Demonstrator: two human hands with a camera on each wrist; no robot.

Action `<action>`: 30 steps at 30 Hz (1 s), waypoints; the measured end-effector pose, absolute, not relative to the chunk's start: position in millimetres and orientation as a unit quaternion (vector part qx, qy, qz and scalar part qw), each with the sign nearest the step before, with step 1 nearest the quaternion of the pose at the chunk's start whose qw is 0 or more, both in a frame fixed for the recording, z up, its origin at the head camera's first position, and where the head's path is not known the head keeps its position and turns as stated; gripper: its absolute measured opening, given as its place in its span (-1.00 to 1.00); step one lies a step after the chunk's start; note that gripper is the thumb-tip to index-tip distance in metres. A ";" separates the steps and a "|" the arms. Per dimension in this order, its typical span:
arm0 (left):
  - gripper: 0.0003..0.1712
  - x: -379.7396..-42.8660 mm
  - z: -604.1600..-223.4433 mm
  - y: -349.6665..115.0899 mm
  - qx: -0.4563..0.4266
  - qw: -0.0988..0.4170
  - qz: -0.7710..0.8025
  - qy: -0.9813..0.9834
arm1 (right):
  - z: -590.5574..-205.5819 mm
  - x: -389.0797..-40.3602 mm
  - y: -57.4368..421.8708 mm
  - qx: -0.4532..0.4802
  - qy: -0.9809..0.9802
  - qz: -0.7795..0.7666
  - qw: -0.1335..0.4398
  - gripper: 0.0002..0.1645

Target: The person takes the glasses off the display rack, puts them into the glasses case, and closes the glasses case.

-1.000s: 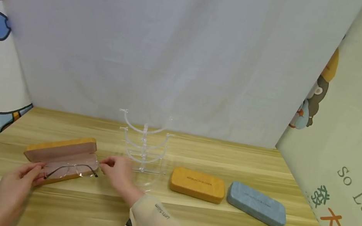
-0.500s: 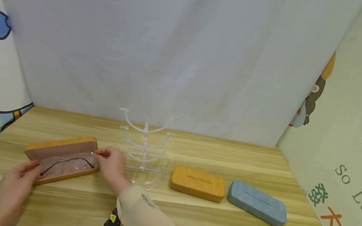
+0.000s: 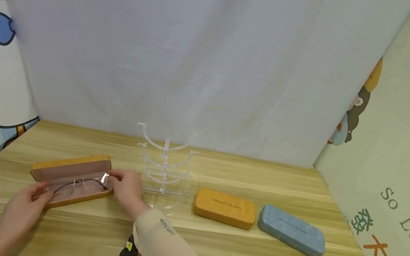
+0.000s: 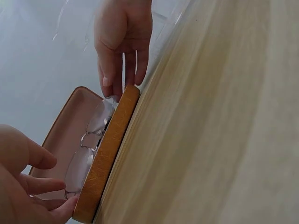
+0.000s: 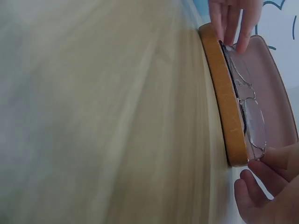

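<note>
A pair of thin-framed clear glasses [image 3: 79,180] with dark temples sits at the mouth of an opened orange glasses case [image 3: 78,203] with a pinkish lining. My left hand [image 3: 23,209] pinches the left end of the glasses, beside the case's left end. At the other end, my right hand [image 3: 126,188] pinches the frame's right corner between thumb and forefinger. In the left wrist view the lenses [image 4: 78,170] stand just inside the case's front wall [image 4: 110,149]. From the right wrist view, the dark temple [image 5: 230,70] lies along the inside of that wall.
A clear plastic glasses stand [image 3: 164,170] rises just right of my right hand. Farther right lie a closed orange case [image 3: 225,208] and a closed blue case [image 3: 291,231]. A black object [image 3: 128,251] with a yellow mark is by my right sleeve.
The glasses have come down and back into the opened case, both hands moving with them. My right hand has shifted left toward the case's right end.
</note>
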State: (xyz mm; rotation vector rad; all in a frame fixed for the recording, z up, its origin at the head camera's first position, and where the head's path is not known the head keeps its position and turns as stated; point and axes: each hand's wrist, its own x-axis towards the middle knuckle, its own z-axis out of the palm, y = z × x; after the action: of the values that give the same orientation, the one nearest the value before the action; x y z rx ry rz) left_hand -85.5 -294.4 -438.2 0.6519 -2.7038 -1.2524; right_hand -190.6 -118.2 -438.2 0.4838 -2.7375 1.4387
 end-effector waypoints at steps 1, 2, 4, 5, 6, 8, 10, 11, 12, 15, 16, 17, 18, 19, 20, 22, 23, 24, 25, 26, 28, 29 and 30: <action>-0.37 -85.5 -439.7 -295.2 0.203 0.053 -0.399 -0.892 | -438.1 -190.4 -117.6 0.163 -0.879 0.449 0.004 -0.82; -0.39 -85.4 -441.2 -295.9 0.190 0.060 -0.386 -0.901 | -438.2 -190.0 -117.0 0.173 -0.882 0.439 0.003 -0.81; -0.42 -85.7 -443.2 -296.3 0.172 0.071 -0.366 -0.912 | -438.0 -189.5 -116.0 0.194 -0.887 0.419 0.006 -0.80; -0.43 -86.2 -443.6 -296.3 0.166 0.073 -0.358 -0.916 | -438.0 -189.3 -115.7 0.203 -0.891 0.407 0.010 -0.79; -0.44 -86.6 -443.7 -295.8 0.163 0.076 -0.349 -0.920 | -437.9 -189.2 -115.4 0.213 -0.896 0.390 0.017 -0.78; -0.45 -87.1 -442.9 -294.7 0.157 0.084 -0.330 -0.927 | -438.1 -189.0 -115.5 0.232 -0.907 0.351 0.021 -0.75; -0.44 -86.7 -442.5 -294.0 0.155 0.084 -0.321 -0.931 | -438.2 -188.1 -115.8 0.248 -0.917 0.313 0.015 -0.71; -0.43 -86.3 -442.1 -294.0 0.155 0.079 -0.319 -0.931 | -438.2 -187.3 -116.0 0.255 -0.919 0.300 0.009 -0.68; -0.42 -85.9 -442.0 -294.4 0.154 0.072 -0.317 -0.933 | -438.0 -186.3 -116.1 0.261 -0.921 0.291 0.000 -0.65; -0.36 -84.8 -441.0 -296.4 0.142 0.039 -0.314 -0.938 | -437.4 -183.8 -116.2 0.267 -0.919 0.287 -0.028 -0.60; -0.34 -84.2 -440.7 -296.6 0.135 0.029 -0.309 -0.941 | -437.3 -183.3 -116.2 0.271 -0.919 0.283 -0.034 -0.59; -0.31 -83.9 -440.2 -296.5 0.127 0.018 -0.301 -0.945 | -437.2 -183.0 -116.2 0.276 -0.922 0.270 -0.034 -0.57; -0.31 -83.6 -440.2 -296.3 0.115 0.014 -0.292 -0.949 | -437.0 -182.7 -116.3 0.284 -0.925 0.253 -0.033 -0.55; -0.31 -83.4 -440.3 -295.5 0.101 0.014 -0.284 -0.953 | -436.9 -182.5 -116.3 0.292 -0.927 0.235 -0.031 -0.54; -0.30 -83.2 -440.3 -294.3 0.091 0.014 -0.277 -0.956 | -436.6 -182.1 -116.5 0.300 -0.928 0.219 -0.029 -0.52; -0.30 -83.3 -440.0 -291.5 0.082 0.015 -0.278 -0.957 | -436.8 -181.5 -117.1 0.312 -0.930 0.192 -0.025 -0.49; -0.30 -83.7 -439.6 -290.6 0.082 0.011 -0.284 -0.955 | -436.7 -181.1 -117.5 0.313 -0.930 0.190 -0.024 -0.48; -0.29 -84.1 -439.2 -290.0 0.088 0.008 -0.293 -0.952 | -436.8 -180.7 -118.1 0.309 -0.929 0.202 -0.029 -0.48; -0.27 -84.4 -438.6 -289.6 0.097 0.007 -0.301 -0.949 | -436.7 -180.4 -118.5 0.302 -0.927 0.220 -0.036 -0.48; -0.25 -85.0 -437.6 -290.0 0.109 0.000 -0.313 -0.943 | -436.5 -180.2 -119.2 0.294 -0.924 0.239 -0.041 -0.50; -0.23 -85.9 -435.6 -292.5 0.138 -0.012 -0.353 -0.925 | -435.6 -180.4 -120.4 0.278 -0.918 0.276 -0.054 -0.52; -0.21 -85.9 -434.3 -294.2 0.154 -0.015 -0.370 -0.916 | -434.3 -180.7 -121.1 0.273 -0.911 0.302 -0.062 -0.52; -0.18 -86.1 -432.7 -296.2 0.170 -0.014 -0.389 -0.906 | -432.8 -181.2 -122.1 0.272 -0.903 0.327 -0.066 -0.51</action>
State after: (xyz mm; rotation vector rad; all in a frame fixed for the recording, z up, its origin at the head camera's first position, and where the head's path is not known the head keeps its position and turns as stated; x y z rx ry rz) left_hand -86.1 -296.2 -432.7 0.5377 -2.8715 -1.2320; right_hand -181.2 -122.1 -432.8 0.8930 -2.9619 1.0717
